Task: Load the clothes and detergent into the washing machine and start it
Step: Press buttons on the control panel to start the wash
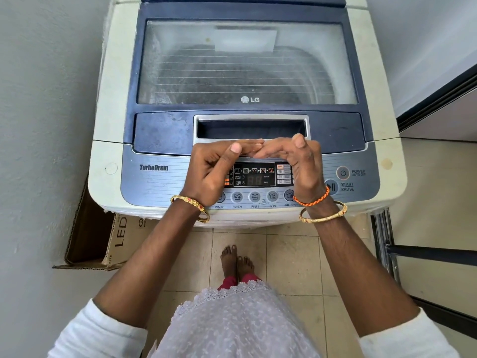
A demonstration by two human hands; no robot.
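A cardboard box (pixel 103 236) printed "LED" stood on the tiled floor (pixel 291 257), wedged between the grey wall (pixel 44 125) and the floor's left edge. Across the floor from the box, at the right, a dark metal frame (pixel 423 254) rose from the tiles. Beyond it, farther from the box, ran a dark door track (pixel 438 99).

Top-loading washing machine (pixel 247 104) stands between two walls, lid (pixel 247 63) closed. Control panel (pixel 154 182) along its front edge; lid handle recess (pixel 251 129) just behind it. Left hand (pixel 214 171) and right hand (pixel 296 164) over the panel's middle, fingertips meeting. Power button (pixel 342 173) far right, start/pause button (pixel 333 187) just before it. Cardboard box (pixel 103 236) on floor, front left of the machine. Metal rack (pixel 387 244) on the right.
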